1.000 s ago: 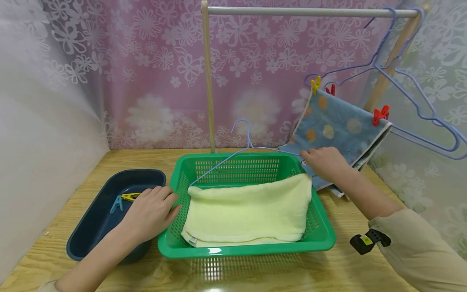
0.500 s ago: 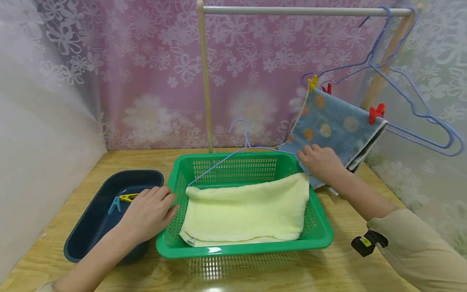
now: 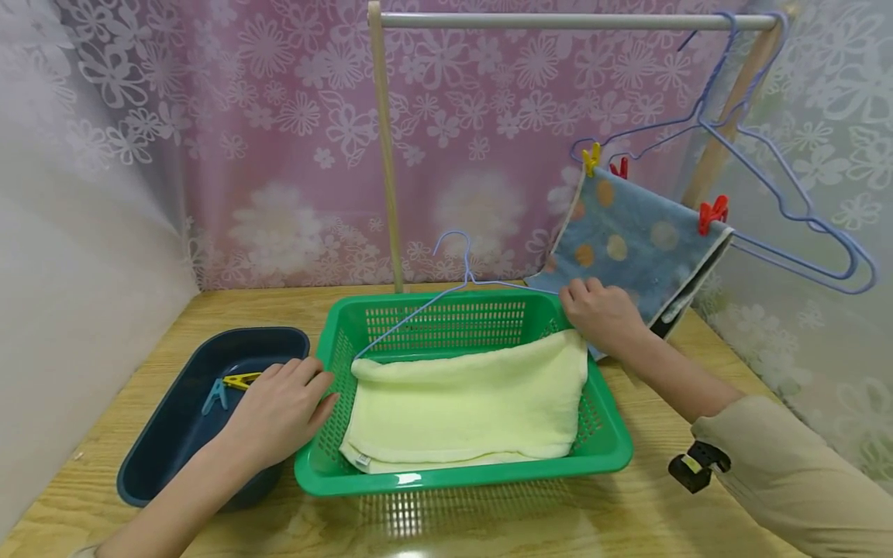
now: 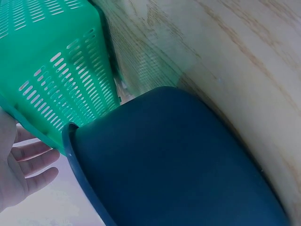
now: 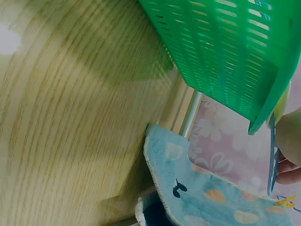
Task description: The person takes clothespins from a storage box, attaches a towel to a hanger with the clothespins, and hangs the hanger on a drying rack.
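Note:
A pale yellow towel (image 3: 467, 411) lies folded in the green basket (image 3: 460, 479). Above its upper edge stands a thin blue hanger (image 3: 412, 314), its hook upward; the towel hides the hanger's lower part. At the basket's back right corner, my right hand (image 3: 600, 314) pinches the hanger's right end. The right wrist view shows that hanger end (image 5: 272, 160) between thumb and fingers. My left hand (image 3: 282, 407) rests at the basket's left rim with relaxed fingers. In the left wrist view, the fingers (image 4: 35, 165) touch the rim from outside.
A dark blue tub (image 3: 163, 434) on the left holds a teal clothespin (image 3: 215, 397) and a yellow clothespin (image 3: 240, 380). On the rack (image 3: 579, 22) at right hang blue hangers (image 3: 760, 174) with a dotted blue towel (image 3: 628, 232), held by yellow and red clothespins (image 3: 713, 215).
The whole scene has slid slightly left in the head view. Both hands keep their hold and place at the hanger and basket; the towel has not visibly moved in the basket.

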`<state>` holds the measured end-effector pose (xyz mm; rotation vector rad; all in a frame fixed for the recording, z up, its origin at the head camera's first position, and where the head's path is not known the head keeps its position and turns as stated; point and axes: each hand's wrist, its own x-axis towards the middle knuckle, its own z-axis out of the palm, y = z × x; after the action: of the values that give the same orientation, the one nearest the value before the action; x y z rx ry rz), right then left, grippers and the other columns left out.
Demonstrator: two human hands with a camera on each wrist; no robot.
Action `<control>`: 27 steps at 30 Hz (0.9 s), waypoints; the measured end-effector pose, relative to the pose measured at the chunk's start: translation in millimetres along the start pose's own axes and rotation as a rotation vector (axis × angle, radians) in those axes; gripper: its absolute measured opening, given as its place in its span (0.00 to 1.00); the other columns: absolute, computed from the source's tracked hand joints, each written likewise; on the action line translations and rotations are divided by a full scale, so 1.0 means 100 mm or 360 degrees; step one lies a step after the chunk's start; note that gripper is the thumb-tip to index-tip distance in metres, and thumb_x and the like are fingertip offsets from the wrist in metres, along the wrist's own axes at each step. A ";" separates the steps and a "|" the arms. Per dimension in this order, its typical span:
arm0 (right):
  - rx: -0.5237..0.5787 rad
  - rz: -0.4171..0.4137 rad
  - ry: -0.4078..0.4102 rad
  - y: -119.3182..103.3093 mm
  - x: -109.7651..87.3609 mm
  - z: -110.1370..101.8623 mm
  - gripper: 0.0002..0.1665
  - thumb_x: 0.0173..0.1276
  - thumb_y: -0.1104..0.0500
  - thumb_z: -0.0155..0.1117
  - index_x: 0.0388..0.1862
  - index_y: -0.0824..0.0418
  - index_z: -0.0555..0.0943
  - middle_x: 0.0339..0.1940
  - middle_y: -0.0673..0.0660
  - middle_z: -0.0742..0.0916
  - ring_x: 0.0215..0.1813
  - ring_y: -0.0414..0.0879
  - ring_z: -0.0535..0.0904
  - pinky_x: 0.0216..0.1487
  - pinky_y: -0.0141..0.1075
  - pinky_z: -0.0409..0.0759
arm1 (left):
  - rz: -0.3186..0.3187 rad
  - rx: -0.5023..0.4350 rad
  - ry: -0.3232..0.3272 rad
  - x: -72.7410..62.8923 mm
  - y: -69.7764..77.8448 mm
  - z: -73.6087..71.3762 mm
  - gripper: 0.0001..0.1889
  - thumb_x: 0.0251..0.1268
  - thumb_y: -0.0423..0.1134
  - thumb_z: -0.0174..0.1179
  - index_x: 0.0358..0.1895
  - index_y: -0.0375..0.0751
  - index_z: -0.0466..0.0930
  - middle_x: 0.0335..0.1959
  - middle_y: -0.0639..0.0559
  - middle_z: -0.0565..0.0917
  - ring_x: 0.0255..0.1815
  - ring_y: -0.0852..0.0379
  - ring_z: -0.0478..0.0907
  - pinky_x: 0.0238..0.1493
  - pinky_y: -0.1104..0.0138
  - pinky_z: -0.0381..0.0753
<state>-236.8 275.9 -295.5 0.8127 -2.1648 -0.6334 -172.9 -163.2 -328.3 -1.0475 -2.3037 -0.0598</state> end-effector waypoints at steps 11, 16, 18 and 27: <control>-0.0026 0.0124 0.0147 -0.08 0.03 0.01 0.28 0.77 0.63 0.22 0.24 0.71 0.68 0.19 0.61 0.65 0.17 0.45 0.50 0.13 0.32 0.48 | -0.0026 0.0033 -0.0021 0.00 0.01 -0.02 0.09 0.50 0.39 0.66 0.32 0.38 0.80 0.30 0.47 0.76 0.26 0.53 0.72 0.25 0.63 0.71; -0.0154 0.0156 0.0380 -0.09 0.06 0.02 0.21 0.76 0.67 0.35 0.22 0.71 0.67 0.17 0.60 0.64 0.19 0.42 0.44 0.15 0.30 0.43 | -0.0022 0.0024 -0.0010 0.00 0.01 -0.02 0.09 0.49 0.38 0.67 0.31 0.38 0.79 0.30 0.47 0.76 0.26 0.53 0.72 0.25 0.63 0.71; -0.0180 0.0182 0.0437 -0.09 0.08 0.02 0.19 0.75 0.68 0.37 0.23 0.71 0.67 0.17 0.61 0.65 0.18 0.42 0.45 0.15 0.30 0.42 | -0.0028 0.0018 -0.0009 0.00 0.01 -0.02 0.09 0.48 0.37 0.67 0.31 0.38 0.79 0.30 0.47 0.76 0.26 0.53 0.72 0.25 0.63 0.71; -0.0050 0.0288 0.0639 -0.03 0.13 -0.02 0.17 0.74 0.69 0.37 0.23 0.70 0.65 0.20 0.64 0.70 0.15 0.48 0.53 0.14 0.31 0.42 | -0.0019 -0.0003 -0.0003 -0.02 -0.01 0.01 0.15 0.68 0.46 0.50 0.33 0.38 0.79 0.31 0.46 0.76 0.27 0.52 0.73 0.26 0.62 0.73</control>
<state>-240.6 264.1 -290.3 0.6531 -1.8300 -0.3734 -173.1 -164.5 -329.8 -1.0351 -2.3123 -0.0657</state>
